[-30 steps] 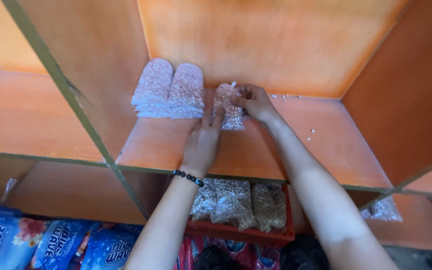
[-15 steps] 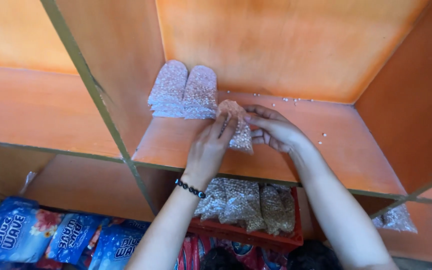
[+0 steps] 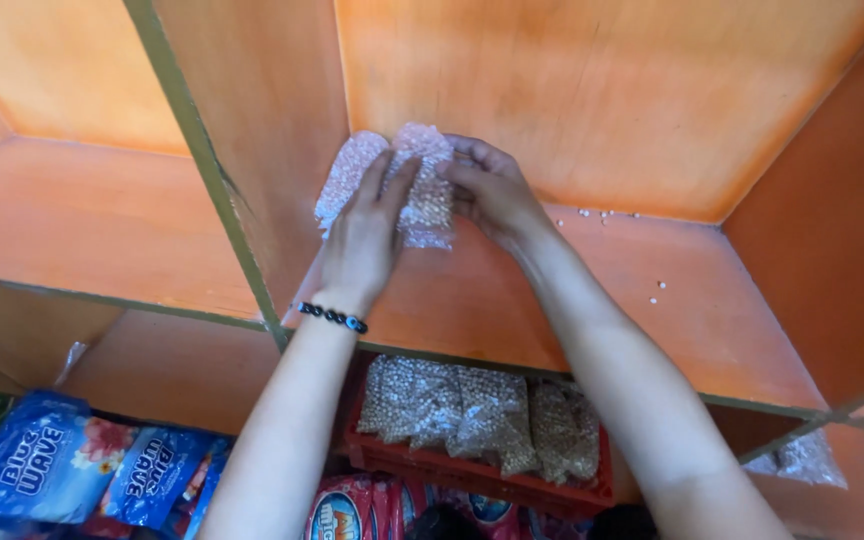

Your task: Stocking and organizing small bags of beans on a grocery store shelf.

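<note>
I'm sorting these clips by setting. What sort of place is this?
Probably a small grocery shop or its stockroom. Both hands press clear bags of grain into an orange wooden shelf; more bags fill a red crate below, beside blue detergent packets.

bare forearms, dark beaded bracelet point(image 3: 333, 318)

Clear, glossy plastic bags point(image 3: 422, 190) sit on a matt, seemingly painted wooden shelf point(image 3: 512, 300).
</note>
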